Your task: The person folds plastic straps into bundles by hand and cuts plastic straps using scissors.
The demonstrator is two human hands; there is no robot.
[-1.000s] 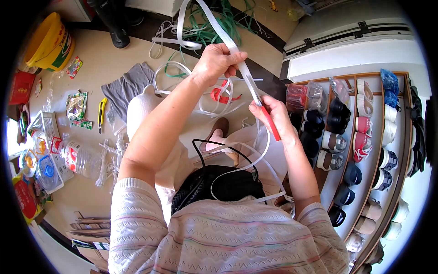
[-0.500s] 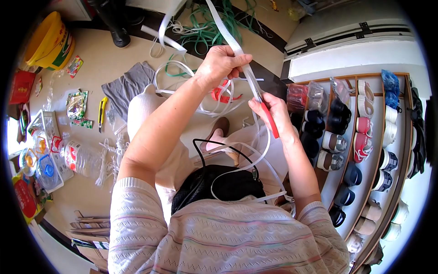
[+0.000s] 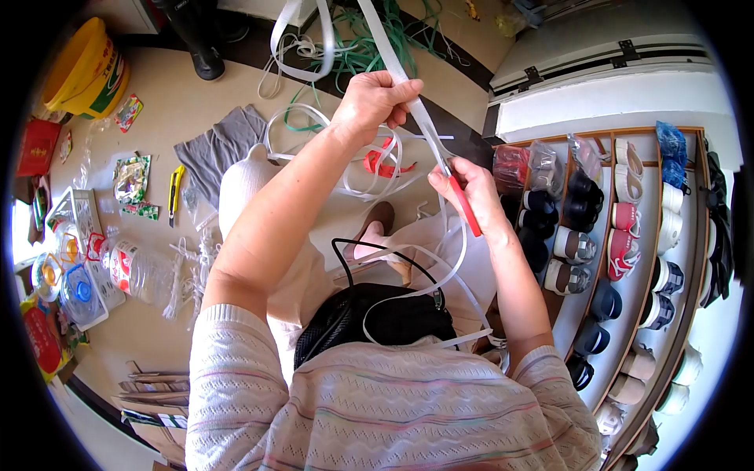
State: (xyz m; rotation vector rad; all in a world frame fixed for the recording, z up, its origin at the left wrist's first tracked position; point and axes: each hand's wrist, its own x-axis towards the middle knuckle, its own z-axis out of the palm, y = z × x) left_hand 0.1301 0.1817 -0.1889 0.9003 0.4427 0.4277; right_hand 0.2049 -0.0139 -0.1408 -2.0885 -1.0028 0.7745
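Observation:
A white packing strap (image 3: 383, 43) runs down from the top of the view, pinched between the thumb and fingers of my left hand (image 3: 375, 104). My right hand (image 3: 477, 198) is closed around red-handled scissors (image 3: 465, 207). Their blades lie along the strap just below my left hand, and the strap looks split lengthwise there. Narrow white strips (image 3: 461, 259) hang from the scissors and curl over my lap. A black bag (image 3: 377, 318) rests on my lap beneath my hands.
Tangled green strapping (image 3: 377, 43) lies on the floor ahead. At right stands a shoe rack (image 3: 701, 153) with several pairs. To the left are a yellow box cutter (image 3: 176, 192), a grey cloth (image 3: 224, 149), plastic bottles (image 3: 145, 271) and a yellow bucket (image 3: 78, 71).
My left hand has shifted slightly up and left with the strap. The strap's loose white loop at the top has swung right. My right hand has stayed almost in place.

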